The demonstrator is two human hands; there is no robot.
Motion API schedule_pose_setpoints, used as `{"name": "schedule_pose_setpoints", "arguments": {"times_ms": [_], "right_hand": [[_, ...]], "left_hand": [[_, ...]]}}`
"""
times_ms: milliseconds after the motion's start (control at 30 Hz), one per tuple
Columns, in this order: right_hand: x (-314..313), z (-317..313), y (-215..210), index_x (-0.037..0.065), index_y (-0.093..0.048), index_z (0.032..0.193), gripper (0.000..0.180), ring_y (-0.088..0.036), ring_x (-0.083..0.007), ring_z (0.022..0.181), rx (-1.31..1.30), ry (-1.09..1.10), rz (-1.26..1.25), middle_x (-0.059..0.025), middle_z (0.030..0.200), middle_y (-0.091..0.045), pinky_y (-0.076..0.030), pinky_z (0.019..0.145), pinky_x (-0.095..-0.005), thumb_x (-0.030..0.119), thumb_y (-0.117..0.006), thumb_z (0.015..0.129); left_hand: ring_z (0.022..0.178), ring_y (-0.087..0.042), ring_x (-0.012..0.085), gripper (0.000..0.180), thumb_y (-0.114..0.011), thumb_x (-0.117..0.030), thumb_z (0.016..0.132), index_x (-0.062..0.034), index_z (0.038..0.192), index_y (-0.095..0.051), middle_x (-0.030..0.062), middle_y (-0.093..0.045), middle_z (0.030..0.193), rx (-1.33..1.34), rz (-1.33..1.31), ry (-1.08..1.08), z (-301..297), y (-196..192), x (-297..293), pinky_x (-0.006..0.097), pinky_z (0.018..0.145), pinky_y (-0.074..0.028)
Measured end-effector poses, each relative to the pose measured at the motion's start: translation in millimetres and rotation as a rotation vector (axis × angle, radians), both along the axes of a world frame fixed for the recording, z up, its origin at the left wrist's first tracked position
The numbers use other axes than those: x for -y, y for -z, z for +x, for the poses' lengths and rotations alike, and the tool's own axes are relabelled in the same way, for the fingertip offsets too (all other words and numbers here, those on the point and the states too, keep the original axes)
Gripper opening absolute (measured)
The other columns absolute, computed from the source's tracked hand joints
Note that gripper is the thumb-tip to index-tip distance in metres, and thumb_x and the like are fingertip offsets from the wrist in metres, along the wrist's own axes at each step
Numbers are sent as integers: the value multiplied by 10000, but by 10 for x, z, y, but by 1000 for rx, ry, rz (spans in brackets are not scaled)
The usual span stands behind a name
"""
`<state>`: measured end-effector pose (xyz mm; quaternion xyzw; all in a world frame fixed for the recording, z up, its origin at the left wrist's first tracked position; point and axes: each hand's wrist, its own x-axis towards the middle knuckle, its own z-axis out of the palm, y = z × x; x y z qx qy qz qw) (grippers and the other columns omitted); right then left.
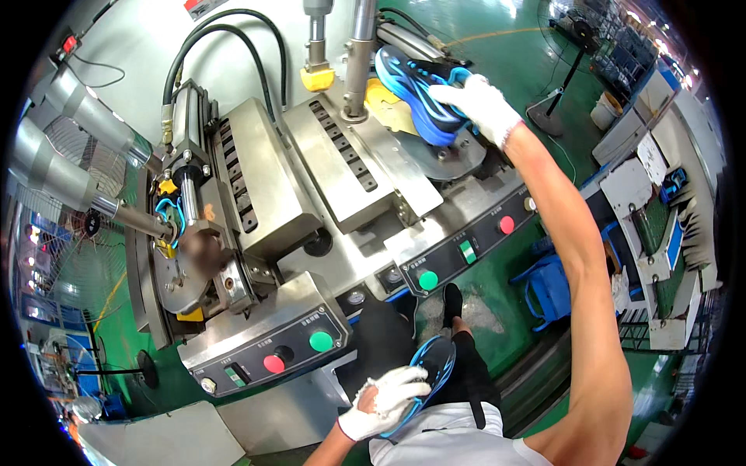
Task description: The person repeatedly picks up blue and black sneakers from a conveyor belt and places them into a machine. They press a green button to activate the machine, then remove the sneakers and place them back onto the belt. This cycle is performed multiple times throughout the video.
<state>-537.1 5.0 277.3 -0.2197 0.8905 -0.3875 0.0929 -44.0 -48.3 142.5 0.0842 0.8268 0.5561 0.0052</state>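
Right arm (594, 303) holds blue shoe (413, 89) slanting up-left.

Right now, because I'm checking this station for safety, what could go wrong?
The right hand holds a blue-and-black sneaker at the metal plate, so it might get pinched if the machine moved.
The bare right forearm appears close to the red push button and could brush it.
The left hand holds a second sneaker low by the lap, where it might slip.
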Motion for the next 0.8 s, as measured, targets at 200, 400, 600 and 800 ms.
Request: {"name": "schedule_pose_setpoints", "arguments": {"times_ms": [200, 400, 600, 800], "right_hand": [[1020, -893, 841, -6, -767, 1175, 655, -711, -373, 1179, -308, -97, 444, -268, 1232, -733, -551, 1026, -422, 489, -717, 748], [1228, -954, 1010, -9, -773, 1146, 621, -706, -356, 1193, -254, -49, 468, -254, 1255, -731, -557, 1023, -419, 507, -703, 808], [1075, -1273, 972, -6, -717, 1272, 775, -688, -413, 1198, -263, -272, 451, -270, 1320, -697, -539, 1012, -449, 628, -687, 829], [680, 224, 789, -59, -373, 1591, 781, -496, -330, 1476, -342, -144, -426, -251, 1586, -497, -385, 1230, -400, 284, -743, 995]], "left_hand": [[1252, -643, 383, 345, -675, -30, 916, -177, 1226, -703, 118, -655, 1362, 115, -120, -77, 277, 286, 138, 454, 936, -585], [1282, -626, 373, 357, -667, -15, 889, -176, 1203, -719, 113, -651, 1384, 179, -37, -147, 373, 357, 216, 453, 995, -559], [1256, -613, 405, 413, -648, 72, 788, -77, 1170, -696, 179, -642, 1336, 119, 76, -200, 396, 126, 219, 481, 1075, -489], [1286, -590, 417, 468, -564, 114, 759, -68, 1164, -711, 189, -638, 1368, 102, 124, -637, 1139, -318, 268, 497, 1127, -456]]}}
